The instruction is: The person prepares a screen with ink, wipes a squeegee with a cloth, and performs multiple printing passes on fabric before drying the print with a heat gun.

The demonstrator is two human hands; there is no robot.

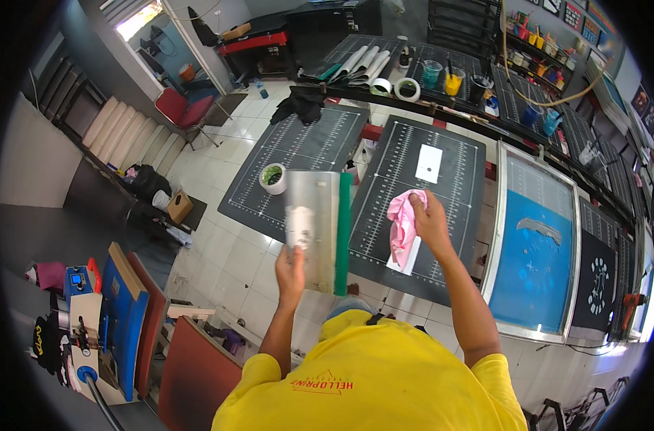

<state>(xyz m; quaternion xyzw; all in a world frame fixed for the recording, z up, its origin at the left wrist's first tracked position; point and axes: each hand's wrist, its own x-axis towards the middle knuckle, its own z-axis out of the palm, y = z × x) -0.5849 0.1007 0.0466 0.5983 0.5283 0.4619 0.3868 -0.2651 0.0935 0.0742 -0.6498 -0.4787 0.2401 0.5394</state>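
My left hand (291,271) is closed around the pale handle of a wide screen-printing squeegee (323,244). The squeegee is held on edge, its green blade (343,233) facing right. A crumpled pink cloth (402,228) hangs from my right hand (430,221), pinched between thumb and fingers. Both are raised above two dark printing boards with white ruled grids, the left board (313,147) and the right board (384,172). On the right board lies a white card (429,164) with a dark spot. Another white piece (412,260) shows partly from behind the cloth.
A roll of tape (272,179) sits on the left board near a black cloth (298,106). To the right stands a framed blue screen (531,251). Rolls, cups and bottles line the back table (341,92). A heat press (83,302) stands at lower left.
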